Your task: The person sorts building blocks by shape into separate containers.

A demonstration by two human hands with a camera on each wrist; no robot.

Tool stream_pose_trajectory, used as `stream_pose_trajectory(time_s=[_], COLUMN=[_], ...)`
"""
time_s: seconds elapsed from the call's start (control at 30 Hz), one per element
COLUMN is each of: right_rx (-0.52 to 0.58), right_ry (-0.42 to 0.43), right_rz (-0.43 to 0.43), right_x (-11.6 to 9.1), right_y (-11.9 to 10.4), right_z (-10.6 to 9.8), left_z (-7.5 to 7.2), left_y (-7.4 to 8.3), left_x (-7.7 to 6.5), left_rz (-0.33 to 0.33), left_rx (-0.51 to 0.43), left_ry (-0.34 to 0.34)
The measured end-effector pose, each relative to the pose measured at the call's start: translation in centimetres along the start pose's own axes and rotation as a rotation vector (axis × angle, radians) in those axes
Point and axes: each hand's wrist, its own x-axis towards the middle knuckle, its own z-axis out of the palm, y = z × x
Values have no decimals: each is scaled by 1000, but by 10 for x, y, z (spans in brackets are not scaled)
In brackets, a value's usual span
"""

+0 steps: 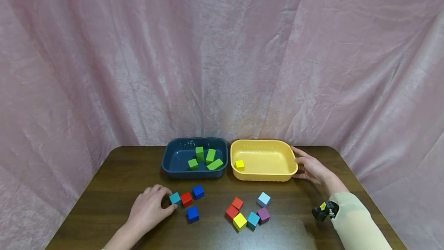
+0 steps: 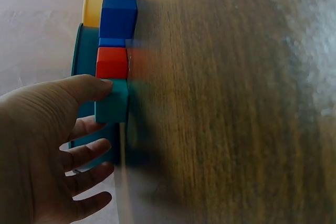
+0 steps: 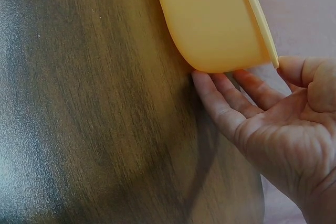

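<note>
On the left side of the table, my left hand pinches a teal cube between thumb and index finger, the other fingers spread apart. In the left wrist view the thumb lies over the edge of that teal cube. A red cube sits right beside it, and two blue cubes are close by. My right hand touches the right end of a yellow tray, which holds one yellow cube. In the right wrist view its extended fingers meet the tray's wall, with the thumb at the rim.
A dark blue tray with several green blocks stands left of the yellow one. Nearer the front lie two red cubes, another yellow cube, a second teal cube, a purple cube and a light blue cube. Pink curtain hangs behind.
</note>
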Motion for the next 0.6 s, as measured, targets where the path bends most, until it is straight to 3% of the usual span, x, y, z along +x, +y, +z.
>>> stream_pose_trajectory(time_s=[0.37, 0.6], right_rx=[5, 2], right_ry=[-8, -16], right_rz=[-8, -16], right_x=[1, 0], right_y=[1, 0], right_z=[0, 0], left_z=[0, -5], left_y=[-2, -3], left_x=[-2, -4], left_rz=[-6, 33], left_rx=[-12, -11], left_ry=[-2, 57])
